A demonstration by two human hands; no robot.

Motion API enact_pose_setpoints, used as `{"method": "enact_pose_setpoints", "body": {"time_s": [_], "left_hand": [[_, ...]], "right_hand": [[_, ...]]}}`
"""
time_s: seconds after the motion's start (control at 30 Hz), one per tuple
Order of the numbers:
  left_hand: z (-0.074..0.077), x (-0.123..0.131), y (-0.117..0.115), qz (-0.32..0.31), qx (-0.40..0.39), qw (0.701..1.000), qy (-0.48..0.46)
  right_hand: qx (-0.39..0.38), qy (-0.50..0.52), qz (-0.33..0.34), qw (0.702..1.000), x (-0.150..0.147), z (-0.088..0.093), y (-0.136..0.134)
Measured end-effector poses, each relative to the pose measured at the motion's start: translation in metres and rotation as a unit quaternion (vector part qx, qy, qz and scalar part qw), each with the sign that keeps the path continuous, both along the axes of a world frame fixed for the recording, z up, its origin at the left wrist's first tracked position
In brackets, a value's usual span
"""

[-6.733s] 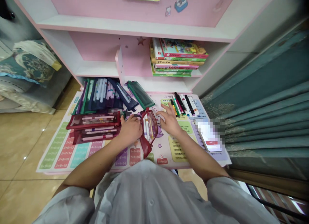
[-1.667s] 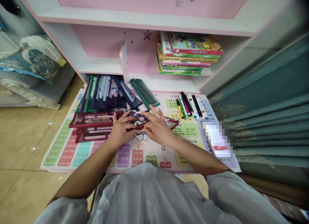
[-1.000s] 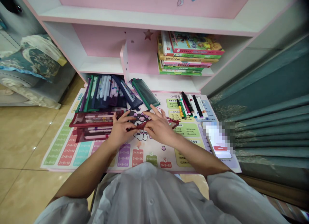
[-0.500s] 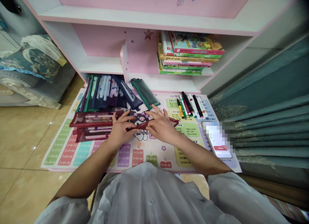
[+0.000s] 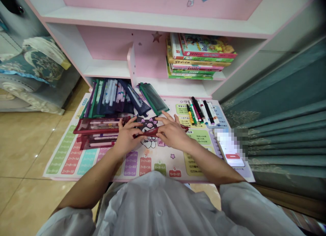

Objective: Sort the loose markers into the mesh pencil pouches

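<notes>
A stack of picture books (image 5: 201,56) sits on the white shelf (image 5: 107,68), while loose markers (image 5: 200,110) lie on the multiplication-table mat (image 5: 168,164). A smartphone (image 5: 230,151) rests at the mat's right edge, beside a teal curtain (image 5: 285,141).

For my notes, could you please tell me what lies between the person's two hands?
In the head view, a red mesh pencil pouch bridges the left hand and right hand, above a cartoon print on the desk mat.
</notes>
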State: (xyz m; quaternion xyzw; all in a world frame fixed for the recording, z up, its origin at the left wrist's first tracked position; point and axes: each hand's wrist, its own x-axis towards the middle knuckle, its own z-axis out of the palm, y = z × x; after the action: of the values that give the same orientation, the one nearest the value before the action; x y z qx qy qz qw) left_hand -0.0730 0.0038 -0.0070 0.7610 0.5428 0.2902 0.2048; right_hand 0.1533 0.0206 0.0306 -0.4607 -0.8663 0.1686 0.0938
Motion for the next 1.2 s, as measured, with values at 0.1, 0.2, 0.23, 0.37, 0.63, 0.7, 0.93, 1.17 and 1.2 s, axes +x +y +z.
{"method": "enact_pose_setpoints", "body": {"time_s": [0.1,0.2,0.23,0.37,0.63,0.7,0.93,1.17,1.2], "left_hand": [[-0.0006,-0.0002,0.0,0.001,0.0,1.0,0.002],[-0.001,-0.0003,0.0,0.0,0.001,1.0,0.002],[-0.0009,-0.0003,0.0,0.0,0.0,1.0,0.002],[-0.0007,-0.0003,-0.0001,0.001,-0.003,1.0,0.003],[-0.0025,-0.0004,0.0004,0.0,-0.002,1.0,-0.006],[-0.0023,0.0,0.0003,0.0,-0.003,1.0,-0.008],[0.0012,0.0006,-0.0007,-0.003,-0.011,1.0,-0.006],[0.0029,0.0017,-0.0005,0.001,-0.016,1.0,-0.004],[0.0028,0.0018,-0.0005,0.001,-0.015,1.0,-0.003]], "right_hand": [[-0.003,-0.009,0.002,1.0,0.0008,0.0015,0.0006],[-0.003,-0.013,0.003,1.0,0.0013,0.0022,0.0007],[-0.003,-0.014,0.004,1.0,0.0014,0.0022,0.0008],[-0.005,-0.015,0.005,1.0,0.0019,0.001,0.0011],[-0.009,-0.019,0.006,1.0,0.0033,0.0018,0.0017],[-0.012,-0.023,0.005,1.0,0.0031,0.0037,0.0017],[-0.015,-0.033,0.004,0.999,0.004,0.0063,0.0022],[-0.011,-0.043,0.007,0.999,0.0054,0.0085,0.0029],[-0.015,-0.047,0.006,0.999,0.0054,0.0095,0.0029]]}}
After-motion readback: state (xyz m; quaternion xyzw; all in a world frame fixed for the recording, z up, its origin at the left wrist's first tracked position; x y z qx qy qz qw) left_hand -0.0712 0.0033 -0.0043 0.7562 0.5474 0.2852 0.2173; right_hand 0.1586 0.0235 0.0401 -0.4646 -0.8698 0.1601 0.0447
